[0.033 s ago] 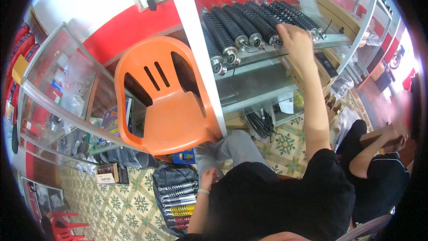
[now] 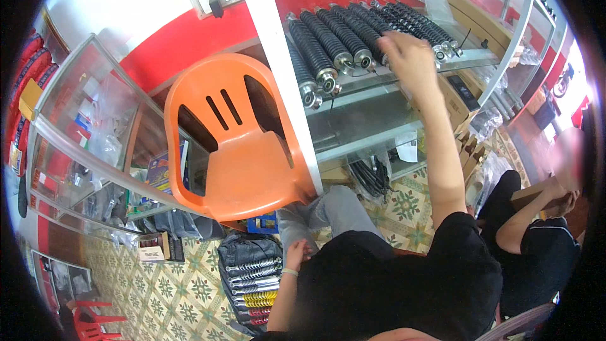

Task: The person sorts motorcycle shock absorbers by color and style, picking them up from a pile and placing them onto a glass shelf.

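Observation:
Over the near ends of a row of black-spring shock absorbers (image 2: 322, 45) on a glass shelf, my right hand (image 2: 410, 60) is stretched out with its back up. Its fingers point left and look open; the fingertips touch or hover just above a shock absorber, and I cannot tell which. The hand covers some of the metal eye ends. My left hand (image 2: 297, 252) rests by my knee, fingers loosely apart, holding nothing. Beside it on the floor lie several shock absorbers (image 2: 255, 282) with silver, yellow and red springs, on a dark bag (image 2: 235, 246).
An orange plastic chair (image 2: 249, 164) stands left of the white post (image 2: 278, 44). Further left is a glass display case (image 2: 95, 145). Bagged black cables (image 2: 372, 177) lie beneath the shelf. A cardboard box (image 2: 457, 104) sits below my right forearm. Another person (image 2: 536, 246) sits at the right.
My right hand has shifted slightly left along the row, now covering a metal end that showed before. My left hand stays by the knee.

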The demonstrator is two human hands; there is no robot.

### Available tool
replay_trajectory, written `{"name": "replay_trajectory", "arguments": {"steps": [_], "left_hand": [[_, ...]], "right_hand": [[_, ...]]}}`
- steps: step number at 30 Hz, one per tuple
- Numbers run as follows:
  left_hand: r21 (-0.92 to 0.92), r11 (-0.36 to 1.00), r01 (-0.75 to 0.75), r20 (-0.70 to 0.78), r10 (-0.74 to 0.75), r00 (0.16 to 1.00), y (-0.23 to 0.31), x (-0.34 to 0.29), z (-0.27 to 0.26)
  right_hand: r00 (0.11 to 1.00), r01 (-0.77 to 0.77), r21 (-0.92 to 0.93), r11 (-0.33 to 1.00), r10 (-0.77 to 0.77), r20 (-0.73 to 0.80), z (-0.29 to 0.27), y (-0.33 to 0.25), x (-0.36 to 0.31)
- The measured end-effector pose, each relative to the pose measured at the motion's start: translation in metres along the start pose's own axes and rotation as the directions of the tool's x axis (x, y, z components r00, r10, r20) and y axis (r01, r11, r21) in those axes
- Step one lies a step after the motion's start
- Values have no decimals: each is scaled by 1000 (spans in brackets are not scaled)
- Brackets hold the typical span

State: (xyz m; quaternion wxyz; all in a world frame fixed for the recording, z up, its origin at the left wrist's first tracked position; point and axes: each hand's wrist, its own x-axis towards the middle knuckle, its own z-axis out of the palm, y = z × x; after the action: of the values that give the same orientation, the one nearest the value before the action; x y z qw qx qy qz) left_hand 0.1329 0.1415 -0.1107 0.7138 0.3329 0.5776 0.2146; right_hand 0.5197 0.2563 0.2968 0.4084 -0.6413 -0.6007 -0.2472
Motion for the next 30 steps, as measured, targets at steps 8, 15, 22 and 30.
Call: {"name": "replay_trajectory", "arguments": {"steps": [8, 15, 22, 30], "left_hand": [[9, 1000, 3, 12, -3, 1000, -4, 4, -1], [-5, 999, 43, 14, -43, 999, -7, 4, -6], [-31, 999, 30, -1, -30, 1000, -2, 0, -1], [-43, 999, 31, -18, -31, 999, -4, -3, -5]], "right_hand": [[802, 188, 64, 980, -191, 566, 107, -78, 50], [716, -5, 44, 999, -28, 698, 107, -90, 55], [751, -45, 38, 998, 8, 661, 112, -79, 56], [767, -70, 43, 997, 27, 641, 102, -82, 56]]}}
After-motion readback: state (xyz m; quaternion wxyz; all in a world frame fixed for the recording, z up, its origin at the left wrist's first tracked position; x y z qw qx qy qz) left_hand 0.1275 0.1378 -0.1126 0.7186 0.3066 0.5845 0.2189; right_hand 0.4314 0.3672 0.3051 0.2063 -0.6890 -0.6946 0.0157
